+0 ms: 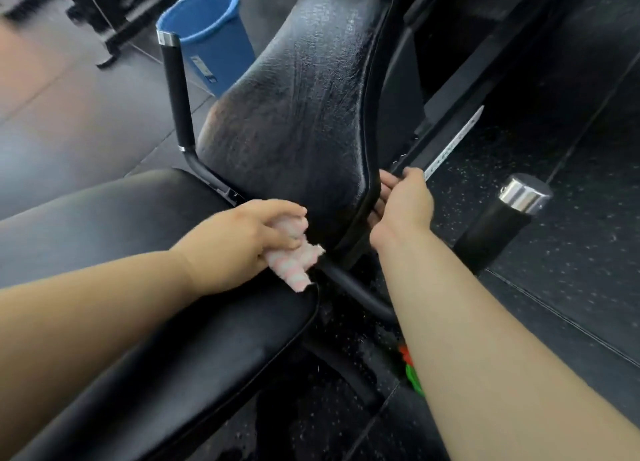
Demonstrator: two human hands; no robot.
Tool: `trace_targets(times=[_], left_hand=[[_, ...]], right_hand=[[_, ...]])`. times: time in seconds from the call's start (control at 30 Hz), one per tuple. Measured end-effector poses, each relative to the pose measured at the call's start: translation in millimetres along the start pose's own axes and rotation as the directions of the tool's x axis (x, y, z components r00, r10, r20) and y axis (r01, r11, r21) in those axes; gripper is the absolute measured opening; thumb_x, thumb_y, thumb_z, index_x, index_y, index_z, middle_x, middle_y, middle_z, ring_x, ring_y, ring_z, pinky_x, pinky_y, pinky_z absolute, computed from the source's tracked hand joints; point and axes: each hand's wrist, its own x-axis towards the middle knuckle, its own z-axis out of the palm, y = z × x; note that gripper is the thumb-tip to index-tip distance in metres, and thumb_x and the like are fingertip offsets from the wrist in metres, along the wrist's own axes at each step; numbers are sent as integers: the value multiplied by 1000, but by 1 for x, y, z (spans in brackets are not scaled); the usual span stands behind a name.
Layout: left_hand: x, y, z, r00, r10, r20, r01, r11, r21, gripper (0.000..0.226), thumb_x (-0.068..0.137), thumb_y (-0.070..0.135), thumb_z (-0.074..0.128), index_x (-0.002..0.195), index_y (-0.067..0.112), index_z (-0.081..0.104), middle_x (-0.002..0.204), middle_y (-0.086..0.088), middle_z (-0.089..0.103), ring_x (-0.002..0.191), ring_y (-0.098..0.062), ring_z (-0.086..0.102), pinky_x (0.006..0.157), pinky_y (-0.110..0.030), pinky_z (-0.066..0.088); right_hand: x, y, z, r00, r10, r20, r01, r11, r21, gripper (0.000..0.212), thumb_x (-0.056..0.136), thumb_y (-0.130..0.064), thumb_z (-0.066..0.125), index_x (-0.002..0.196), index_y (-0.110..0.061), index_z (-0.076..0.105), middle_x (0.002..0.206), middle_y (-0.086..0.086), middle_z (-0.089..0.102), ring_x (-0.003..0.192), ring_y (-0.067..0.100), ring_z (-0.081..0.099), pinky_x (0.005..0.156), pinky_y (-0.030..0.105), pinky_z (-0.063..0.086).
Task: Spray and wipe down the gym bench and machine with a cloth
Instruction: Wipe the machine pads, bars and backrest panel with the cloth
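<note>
Our left hand (242, 242) has its fingers curled round the pink-and-white striped cloth (294, 263), which is bunched and pressed into the crease at 6 o'clock of the back pad (304, 114), where that pad meets the seat pad (138, 252). Our right hand (401, 207) grips the pad's edge at its 4 o'clock, fingers wrapped behind it, bracing it. The pad's face glistens with wet streaks, so we judge the backrest largely wiped and the lower seam to be the step in hand. To do it well we would spread the cloth flatter, since a bunched wad covers little. We would then run it along the whole crease from 7 to 5 o'clock, pressing firmly while the right hand resists the push. We cannot tell whether the grip handle (176, 89) at 10 o'clock in the view, or the chrome-capped handle (498, 225) at 3 o'clock, has been wiped. As for writing, the blue bin (211, 44) at 11 o'clock carries a pale label (202, 67), and a white scale strip (453, 145) at 2 o'clock bears small marks. Both are too small to read, and no brand shows.
</note>
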Motion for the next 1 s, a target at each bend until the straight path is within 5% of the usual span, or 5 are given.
trace_targets(times=[0.2,0.4,0.57,0.87,1.0], left_hand=[[34,21,9,950,-204,-236,158,967,-199,27,79,11,59,97,19,78,113,0,59,98,-3,51,95,-7,34],[20,4,15,934,-249,-256,230,968,-104,34,72,-6,59,98,10,74,115,-10,65,101,-35,63,92,-38,49],[56,-32,14,529,-781,-332,662,625,-413,43,86,15,50,125,22,65,135,-2,57,130,-26,48,105,-29,34],[48,69,25,798,-501,-336,357,841,-406,26,92,17,44,95,19,70,116,3,66,118,-19,55,100,-40,43],[55,-35,1,598,-683,-420,484,725,-490,39,84,15,42,116,18,64,122,-7,64,121,-26,54,104,-33,38]], right_hand=[[9,26,-1,993,56,108,-67,993,100,28,92,-35,47,78,-16,63,76,1,67,72,20,64,65,27,57],[-2,24,7,995,8,104,-13,999,49,29,89,-40,50,94,-18,69,94,-1,72,90,21,67,81,35,57],[-8,24,5,987,-37,159,40,999,-16,38,91,-46,48,114,-22,66,111,-2,69,103,20,62,93,40,51],[8,1,17,979,-72,189,91,991,-93,58,86,-60,46,123,-18,61,118,10,68,90,28,67,62,34,57],[18,13,19,988,-90,124,111,979,-171,75,71,-64,50,138,-31,51,139,4,56,125,29,54,110,57,34]])
